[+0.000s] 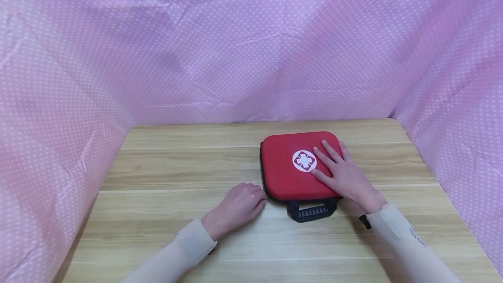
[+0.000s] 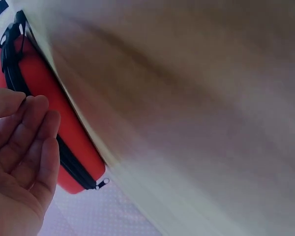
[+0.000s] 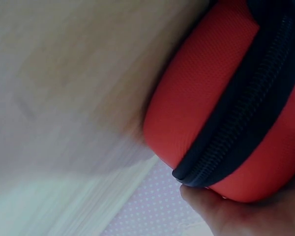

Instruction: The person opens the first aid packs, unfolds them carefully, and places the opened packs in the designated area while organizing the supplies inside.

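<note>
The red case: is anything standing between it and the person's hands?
Nothing visible is in the way: the right hand rests directly on the red case, the left hand is at its near left corner, and no other object shows between.

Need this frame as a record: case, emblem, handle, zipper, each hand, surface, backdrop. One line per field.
case: red, lying flat, lid down
emblem: white, on the lid
handle: black, on the side toward the person
zipper: black, along the case's side
left hand: at the near-left corner, seemingly pinching a small dark tab
right hand: fingers spread on the lid
surface: wood-grain table
backdrop: pink dotted cloth
</note>
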A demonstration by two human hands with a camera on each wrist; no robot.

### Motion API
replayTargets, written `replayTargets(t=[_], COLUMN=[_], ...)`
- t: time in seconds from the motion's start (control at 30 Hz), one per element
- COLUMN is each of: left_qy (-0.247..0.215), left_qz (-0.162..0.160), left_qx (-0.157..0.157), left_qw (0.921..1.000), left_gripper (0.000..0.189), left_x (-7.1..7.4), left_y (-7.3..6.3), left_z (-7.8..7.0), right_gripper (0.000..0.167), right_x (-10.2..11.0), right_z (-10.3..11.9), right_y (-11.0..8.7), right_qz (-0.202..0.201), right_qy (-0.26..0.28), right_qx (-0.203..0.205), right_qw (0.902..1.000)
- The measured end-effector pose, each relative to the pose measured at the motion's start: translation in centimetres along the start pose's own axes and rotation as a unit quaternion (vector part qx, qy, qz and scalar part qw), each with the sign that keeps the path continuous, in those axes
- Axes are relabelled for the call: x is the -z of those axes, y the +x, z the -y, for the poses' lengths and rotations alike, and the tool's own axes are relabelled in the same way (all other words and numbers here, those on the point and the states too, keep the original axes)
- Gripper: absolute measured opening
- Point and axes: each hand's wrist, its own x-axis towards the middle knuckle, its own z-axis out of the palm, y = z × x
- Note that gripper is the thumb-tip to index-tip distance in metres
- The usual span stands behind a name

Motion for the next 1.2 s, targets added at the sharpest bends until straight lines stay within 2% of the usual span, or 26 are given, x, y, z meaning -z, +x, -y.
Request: replayTargets(t=[0.37, 0.53, 0.67, 1.0, 1.2], left_qy=[0.004, 0.0, 0.002, 0.0, -0.012], left_qz=[-0.004, -0.005, 0.006, 0.035, 0.045], left_qx=[-0.001, -0.013, -0.02, -0.012, 0.005], left_qw=[1.0, 0.9999, 0.9998, 0.9993, 0.9989], left_gripper=[0.009, 0.008, 0.009, 0.009, 0.007], left_x=[-0.3, -0.3, -0.4, -0.4, 0.2], left_y=[0.0, 0.2, 0.3, 0.6, 0.5], left_z=[-0.5, -1.0, -1.3, -1.9, -1.0], right_gripper=[0.081, 0.081, 0.081, 0.084, 0.083], right_x=[0.1, 0.2, 0.3, 0.1, -0.3], right_z=[0.1, 0.1, 0.1, 0.2, 0.6], right_y=[-0.1, -0.2, -0.2, 0.0, -0.1], right_qz=[-0.003, -0.003, -0.002, -0.01, -0.018], right_qy=[-0.009, -0.007, -0.008, -0.014, -0.031], right_qx=[0.003, 0.0, 0.0, 0.0, -0.008], right_qw=[0.9999, 1.0, 1.0, 0.9999, 0.9993])
